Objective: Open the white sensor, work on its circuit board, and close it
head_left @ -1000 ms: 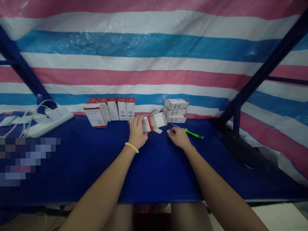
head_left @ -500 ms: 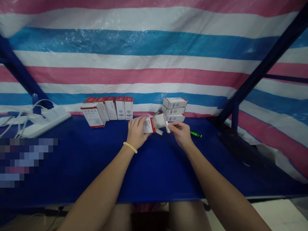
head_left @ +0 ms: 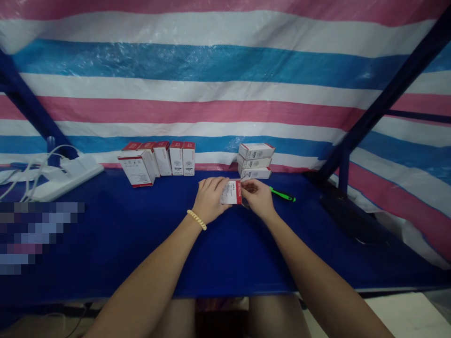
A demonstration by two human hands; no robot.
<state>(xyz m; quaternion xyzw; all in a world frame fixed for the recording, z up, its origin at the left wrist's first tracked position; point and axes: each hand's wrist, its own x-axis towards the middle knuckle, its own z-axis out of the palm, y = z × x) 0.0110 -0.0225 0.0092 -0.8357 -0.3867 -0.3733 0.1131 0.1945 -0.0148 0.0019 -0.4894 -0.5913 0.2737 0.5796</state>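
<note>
Boxes (head_left: 160,162), red and white, stand upright along the table's (head_left: 141,253) back edge, left of centre. The left hand (head_left: 210,199) grasps a small carton (head_left: 231,192) near the table's middle; the right hand's (head_left: 259,197) bent fingers touch its right end. Behind, three boxes (head_left: 255,162) lie stacked; right, a green-and-black handle (head_left: 283,194).

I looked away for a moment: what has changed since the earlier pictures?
The left hand has shifted right with the held box. The right hand now has its fingers at the box's end; the small white piece and wide-open flaps no longer show clearly. The stacked boxes, standing boxes and green-handled tool stayed put.
</note>
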